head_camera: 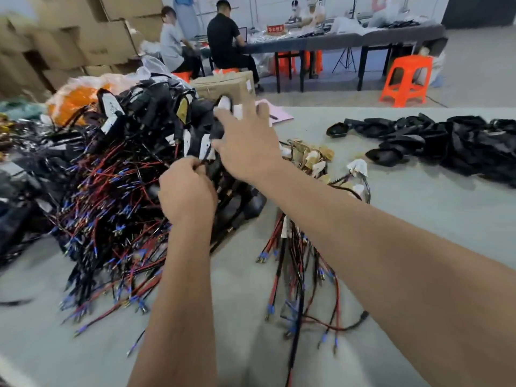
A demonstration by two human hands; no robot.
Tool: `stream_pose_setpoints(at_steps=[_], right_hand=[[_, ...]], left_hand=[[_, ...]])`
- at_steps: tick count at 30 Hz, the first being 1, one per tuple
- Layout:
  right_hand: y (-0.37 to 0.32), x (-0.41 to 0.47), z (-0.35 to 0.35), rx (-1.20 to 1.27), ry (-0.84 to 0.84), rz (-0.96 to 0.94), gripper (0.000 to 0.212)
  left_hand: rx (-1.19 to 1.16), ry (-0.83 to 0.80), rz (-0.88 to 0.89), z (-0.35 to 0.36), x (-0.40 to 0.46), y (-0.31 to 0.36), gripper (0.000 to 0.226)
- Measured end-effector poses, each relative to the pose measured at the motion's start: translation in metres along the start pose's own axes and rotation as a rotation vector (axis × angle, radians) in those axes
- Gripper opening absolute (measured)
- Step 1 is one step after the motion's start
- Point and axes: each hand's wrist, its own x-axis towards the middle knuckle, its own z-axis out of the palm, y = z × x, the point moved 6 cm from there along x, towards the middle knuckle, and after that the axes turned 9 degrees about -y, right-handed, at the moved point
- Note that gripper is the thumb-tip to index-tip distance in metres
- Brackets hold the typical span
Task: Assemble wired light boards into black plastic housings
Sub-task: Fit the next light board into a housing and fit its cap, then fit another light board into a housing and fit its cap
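Both our hands work at the big heap of finished black housings trailing red and black wires point(117, 196): our left hand point(187, 194) pinches a thin wire, our right hand point(247, 143) lies spread on a black housing point(216, 129). We judge this as setting down a finished unit; next we need a loose wired light board point(312, 159) and an empty black plastic housing point(386, 156) further right on the grey tabletop point(418, 213). Beyond, workers sit at a long table point(349, 37) beside an orange plastic stool point(406, 81).

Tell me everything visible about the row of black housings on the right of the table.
The black housings lie in a loose, overlapping row across the grey table, far right. They look like dark, shallow plastic shells, roughly shield-shaped, without wires. One at the row's left end lies open side up. Neither hand touches them.
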Motion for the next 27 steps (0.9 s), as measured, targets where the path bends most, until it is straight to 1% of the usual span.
stream_pose_setpoints(at_steps=[2,4,5,8,10,12,14,15,16,17,19,21,23,24,25,26,27], right_hand=[[-0.002,0.003,0.021,-0.137,-0.176,-0.07,0.05],[0.004,0.004,0.042,-0.142,-0.341,-0.094,0.057],[0.007,0.004,0.047,-0.127,-0.381,-0.086,0.06],[0.006,0.007,0.049,-0.133,-0.409,-0.073,0.065],[0.005,0.006,0.043,-0.102,-0.377,-0.087,0.061],[0.015,0.0,0.029,0.013,-0.251,-0.095,0.052],[0.038,-0.015,0.011,0.158,-0.069,-0.096,0.041],[0.055,-0.026,0.005,0.198,0.008,-0.073,0.034],[0.077,-0.039,0.001,0.21,0.063,-0.004,0.027],[0.101,-0.053,0.001,0.189,0.098,0.103,0.023],[0.149,-0.085,0.005,0.066,0.106,0.345,0.019],[0.183,-0.112,0.015,-0.031,0.0,0.52,0.019],[0.2,-0.126,0.025,-0.02,-0.105,0.591,0.021],[0.204,-0.129,0.026,-0.003,-0.124,0.595,0.016],[0.206,-0.131,0.026,0.019,-0.124,0.586,0.01],[0.208,-0.133,0.024,0.049,-0.104,0.573,0.009],[0.21,-0.135,0.02,0.102,-0.064,0.569,0.013]], left_hand=[[0.006,-0.019,-0.046,0.003,0.008,-0.012,0.025],[0.02,-0.036,-0.057,0.009,0.011,-0.019,0.025],[0.021,-0.03,-0.051,0.012,0.012,-0.019,0.025],[-0.012,0.024,-0.07,0.015,0.008,-0.01,0.028],[-0.059,0.063,-0.105,0.018,0.0,0.003,0.031],[-0.103,0.118,-0.101,0.019,-0.01,0.018,0.032],[-0.114,0.191,0.004,0.021,-0.022,0.035,0.034],[-0.125,0.221,0.091,0.024,-0.03,0.045,0.034],[-0.162,0.234,0.175,0.029,-0.038,0.055,0.033],[-0.228,0.212,0.235,0.037,-0.045,0.063,0.031],[-0.357,0.055,0.274,0.063,-0.06,0.08,0.025],[-0.38,-0.139,0.252,0.094,-0.074,0.094,0.022],[-0.37,-0.287,0.235,0.122,-0.088,0.102,0.02],[-0.359,-0.345,0.231,0.133,-0.094,0.105,0.02],[-0.346,-0.394,0.229,0.144,-0.1,0.108,0.019],[-0.338,-0.43,0.225,0.152,-0.106,0.111,0.017],[-0.339,-0.451,0.218,0.159,-0.11,0.113,0.015]])
